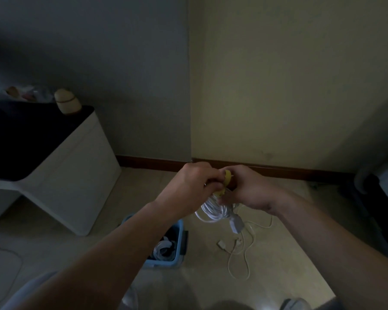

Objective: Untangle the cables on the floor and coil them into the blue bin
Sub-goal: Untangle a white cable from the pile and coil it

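Near frame centre, the left hand point(189, 186) and right hand point(244, 189) met, both pinching a yellow band point(227, 176) at the top of a white cable coil point(213, 212), which hung beneath them. The blue bin point(180, 230) sat at seven o'clock from the hands, with coiled white cable inside. A loose cable point(246, 253) lay on the floor at five o'clock, and a white cabinet point(76, 175) stood at nine o'clock.
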Motion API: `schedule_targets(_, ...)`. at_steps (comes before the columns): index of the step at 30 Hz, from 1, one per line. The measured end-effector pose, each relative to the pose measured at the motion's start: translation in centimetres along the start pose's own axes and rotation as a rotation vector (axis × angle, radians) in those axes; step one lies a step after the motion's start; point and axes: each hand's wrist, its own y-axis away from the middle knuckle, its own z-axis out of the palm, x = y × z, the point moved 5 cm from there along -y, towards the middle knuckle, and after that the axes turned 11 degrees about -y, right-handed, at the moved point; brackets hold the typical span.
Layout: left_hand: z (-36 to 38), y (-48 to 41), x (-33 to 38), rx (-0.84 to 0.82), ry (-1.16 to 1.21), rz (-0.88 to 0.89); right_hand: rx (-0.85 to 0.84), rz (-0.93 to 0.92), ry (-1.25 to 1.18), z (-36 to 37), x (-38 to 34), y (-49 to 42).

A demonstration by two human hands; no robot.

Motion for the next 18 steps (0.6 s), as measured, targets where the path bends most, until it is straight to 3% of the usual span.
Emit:
schedule_targets(10, 0.1, 0.1, -1.0, -0.067, 0.022, -0.147, 0.036, 0.028, 0.080, 0.2, -0.2, 0.0)
schedule_targets(18, 0.9, 0.6, -2.4, -0.243, 0.268, -0.329, 0.005, 0.028, 0.207, 1.4, -1.0, 0.4)
